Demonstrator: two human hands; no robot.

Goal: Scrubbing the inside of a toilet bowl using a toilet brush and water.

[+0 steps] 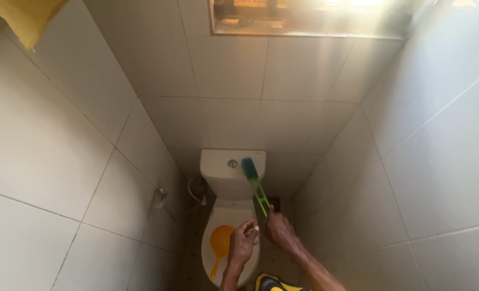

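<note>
Gripping the lower end of a bright green plastic brush handle, my right hand (281, 229) has its fingers curled tight around it, just above the right edge of the white ceramic toilet bowl (226, 215). That long-handled green brush with a blue bristle head (254, 186) slants up and to the left from my fist, and its blue head lies against the front right part of the white toilet cistern (232, 175), a little to the right of the round chrome flush button (232, 163) on the lid. My left hand (245, 240) hovers over the bowl just beside the right one, its fingers bent inward and pinched on something small and pale that I cannot make out. Beneath it, an orange paddle-shaped thing with a round head and thin handle (219, 247) lies in the bowl, the handle pointing toward me. Pale glossy wall tiles (61, 140) close in on both sides and behind the cistern. A white water hose (195, 189) loops at the left of the cistern near the wall. High on the back wall a window ledge (304, 21) glares with sunlight, and a yellow cloth (23, 16) hangs in the top left corner.
</note>
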